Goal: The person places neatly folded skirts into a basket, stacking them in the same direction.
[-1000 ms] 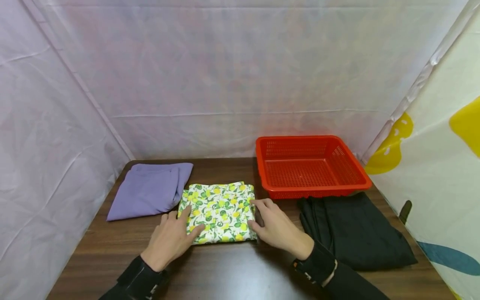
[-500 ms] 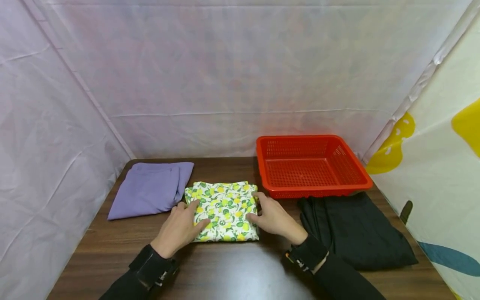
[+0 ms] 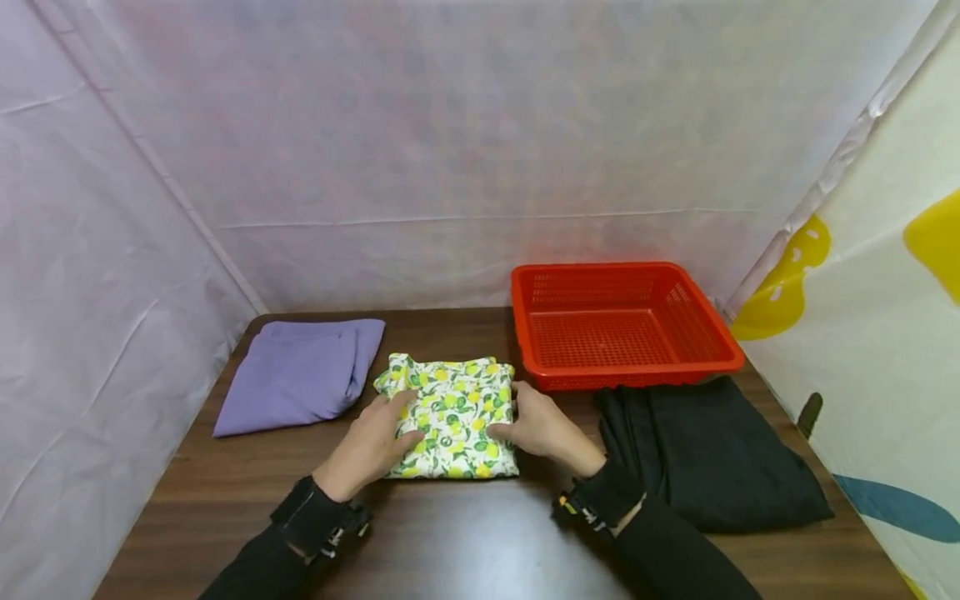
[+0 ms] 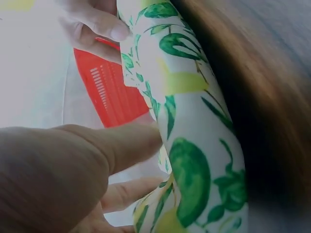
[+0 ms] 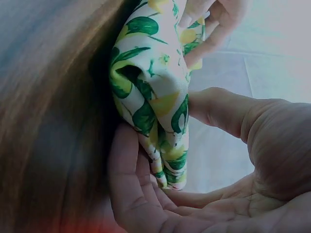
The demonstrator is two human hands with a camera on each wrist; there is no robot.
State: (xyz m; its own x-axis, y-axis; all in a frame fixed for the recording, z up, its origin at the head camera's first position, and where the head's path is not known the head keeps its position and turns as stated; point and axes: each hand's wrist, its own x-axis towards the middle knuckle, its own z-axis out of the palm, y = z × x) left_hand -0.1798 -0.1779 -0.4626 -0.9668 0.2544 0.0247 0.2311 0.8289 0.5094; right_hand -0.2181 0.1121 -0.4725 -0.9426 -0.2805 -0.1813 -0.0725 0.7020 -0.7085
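Observation:
A folded cloth point(image 3: 457, 421) with a yellow lemon and green leaf print lies on the table, between both hands. My left hand point(image 3: 371, 442) holds its left side, thumb on top and fingers at the edge; in the left wrist view the thumb presses the fabric, and the fingertips are partly hidden behind it. At the right edge, my right hand point(image 3: 543, 425) pinches the cloth's layers. The right wrist view shows the thumb above the folded layers point(image 5: 163, 111) and the fingers point(image 5: 129, 170) reaching beneath them.
A folded purple cloth point(image 3: 300, 375) lies at the back left of the wooden table point(image 3: 457, 533). The red perforated basket point(image 3: 630, 375) stands at the back right. A folded black cloth point(image 3: 727, 458) is in front of it, beside my right forearm. White fabric sheets enclose the table.
The printed cloth has shifted slightly right, and its far left corner is now bunched up. My left hand has moved right with it; the right hand has closed in on its edge.

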